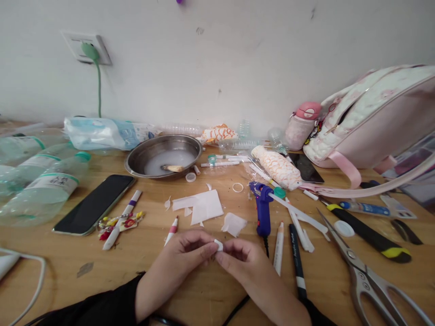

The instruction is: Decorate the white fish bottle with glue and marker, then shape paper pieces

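Between my two hands is a small folded white piece point(218, 245), which looks like paper. My left hand point(190, 249) pinches it from the left, thumb against fingertips. From the other side my right hand point(243, 258) grips it with thumb and fingers. Just beyond lie cut white paper sheets point(207, 207) and a smaller torn paper scrap point(234, 223). A red-tipped marker point(172, 230) rests by my left knuckles. Right of my right hand stand a blue glue gun point(263, 208), a white marker point(278, 249) and a black acrylic marker point(297, 258).
A metal bowl point(136, 156) of cloudy liquid sits at the back. Plastic bottles point(47, 190) and a phone point(95, 203) lie left. Large scissors point(351, 256), a black-yellow cutter point(370, 233), a painted fish-like shape point(277, 167) and a pink backpack point(377, 117) occupy the right.
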`<action>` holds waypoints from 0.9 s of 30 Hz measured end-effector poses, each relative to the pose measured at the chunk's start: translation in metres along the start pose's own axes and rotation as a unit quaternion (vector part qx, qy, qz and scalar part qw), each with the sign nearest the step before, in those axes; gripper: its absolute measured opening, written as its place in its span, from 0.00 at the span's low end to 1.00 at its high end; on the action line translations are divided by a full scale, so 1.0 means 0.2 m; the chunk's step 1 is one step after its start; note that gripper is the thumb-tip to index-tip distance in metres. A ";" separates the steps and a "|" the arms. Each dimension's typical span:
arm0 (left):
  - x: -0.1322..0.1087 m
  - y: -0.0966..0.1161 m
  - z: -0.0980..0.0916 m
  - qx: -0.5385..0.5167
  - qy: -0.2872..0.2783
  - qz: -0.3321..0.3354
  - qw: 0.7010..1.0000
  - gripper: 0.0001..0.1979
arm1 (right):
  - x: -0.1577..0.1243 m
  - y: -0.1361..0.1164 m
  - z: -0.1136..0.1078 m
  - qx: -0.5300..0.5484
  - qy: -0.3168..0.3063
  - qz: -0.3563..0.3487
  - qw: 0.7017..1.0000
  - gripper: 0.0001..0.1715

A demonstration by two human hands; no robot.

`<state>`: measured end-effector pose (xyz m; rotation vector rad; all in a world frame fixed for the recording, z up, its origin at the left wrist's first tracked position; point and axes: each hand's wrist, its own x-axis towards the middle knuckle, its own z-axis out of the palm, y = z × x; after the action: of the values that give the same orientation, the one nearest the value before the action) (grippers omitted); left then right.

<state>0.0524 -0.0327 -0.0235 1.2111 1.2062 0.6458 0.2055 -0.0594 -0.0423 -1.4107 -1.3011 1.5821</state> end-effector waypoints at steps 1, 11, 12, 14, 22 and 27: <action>0.00 0.01 0.00 0.004 0.000 -0.004 1.000 0.09 | 0.00 0.00 0.00 0.000 0.003 0.001 1.000 0.13; 0.00 0.03 0.01 0.019 -0.029 -0.009 0.999 0.13 | -0.02 0.00 0.01 -0.133 0.105 -0.072 0.983 0.06; -0.01 0.03 0.01 0.007 -0.037 -0.011 0.999 0.13 | -0.03 0.00 0.00 -0.164 0.117 -0.098 0.975 0.05; -0.02 0.03 0.00 -0.022 -0.051 -0.013 0.998 0.13 | -0.04 -0.02 0.00 -0.198 0.122 -0.142 0.962 0.04; -0.02 -0.03 -0.01 -0.091 -0.090 -0.055 0.990 0.10 | -0.05 -0.05 -0.04 -0.204 0.088 -0.204 0.953 0.07; 0.00 -0.06 -0.01 -0.012 -0.053 0.063 0.997 0.11 | -0.05 -0.04 -0.04 -0.220 0.099 -0.198 0.950 0.07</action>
<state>0.0485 -0.0358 -0.0343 1.2918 1.0375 0.6789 0.2138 -0.0636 -0.0306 -1.4018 -1.7496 0.8954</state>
